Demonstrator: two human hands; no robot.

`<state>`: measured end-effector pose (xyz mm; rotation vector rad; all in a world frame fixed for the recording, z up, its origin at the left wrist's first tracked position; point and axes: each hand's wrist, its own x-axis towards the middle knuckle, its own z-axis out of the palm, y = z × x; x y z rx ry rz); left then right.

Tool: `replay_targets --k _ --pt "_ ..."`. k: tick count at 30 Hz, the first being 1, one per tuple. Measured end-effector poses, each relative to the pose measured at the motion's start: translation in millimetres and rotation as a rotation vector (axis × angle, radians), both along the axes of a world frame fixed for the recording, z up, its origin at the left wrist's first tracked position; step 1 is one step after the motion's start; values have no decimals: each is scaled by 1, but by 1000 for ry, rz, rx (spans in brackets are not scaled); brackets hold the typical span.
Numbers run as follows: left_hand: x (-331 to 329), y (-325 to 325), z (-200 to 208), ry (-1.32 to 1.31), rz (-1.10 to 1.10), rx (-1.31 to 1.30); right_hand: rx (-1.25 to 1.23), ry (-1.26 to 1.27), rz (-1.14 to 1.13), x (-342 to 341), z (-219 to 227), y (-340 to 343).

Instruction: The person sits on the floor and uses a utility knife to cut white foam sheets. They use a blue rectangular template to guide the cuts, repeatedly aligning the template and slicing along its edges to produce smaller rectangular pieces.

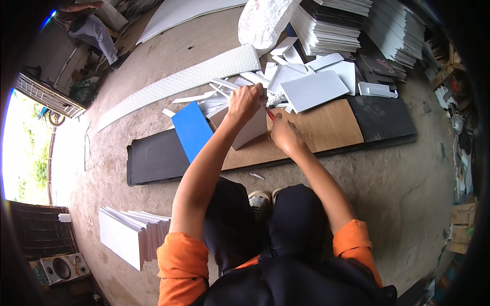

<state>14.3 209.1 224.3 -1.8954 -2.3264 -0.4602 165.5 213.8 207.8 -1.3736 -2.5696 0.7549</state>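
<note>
My left hand [247,103] is closed on the upper edge of a white board [250,131], which stands tilted on a brown wooden board [326,125]. My right hand [287,133] is closed around a slim red tool [270,114] at the white board's right edge. Only a little of the tool shows, so its exact kind is unclear. A blue board [192,131] lies left of the white one, partly behind my left forearm. White offcuts [278,76] are heaped just beyond my hands, with a flat white panel [314,91] on their right side.
Long black boards [155,158] lie under the wooden one. A textured white strip [178,84] stretches along the far left. Stacked white sheets [326,30] and a white sack [265,23] stand at the back. White boards [122,237] lean together near my left elbow. A person [94,33] is far left.
</note>
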Motion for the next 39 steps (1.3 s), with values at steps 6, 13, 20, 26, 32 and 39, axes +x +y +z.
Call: replay_targets --k 6,13,20,26,32,39 --pt "-3 8 -2 10 12 -52 -31 18 -3 -7 -9 8" --pt "-6 8 -3 -32 62 -30 19 -37 41 4 -16 2" --pt "-3 7 2 -54 61 -105 61 -117 58 -12 -38 13" --pt "2 8 -1 -17 34 -62 -49 -125 72 -11 -49 19" --pt "5 5 -1 56 24 -77 -88 -159 73 4 -40 5" --pt "9 8 0 19 41 -79 -54 -79 70 -8 -49 12"
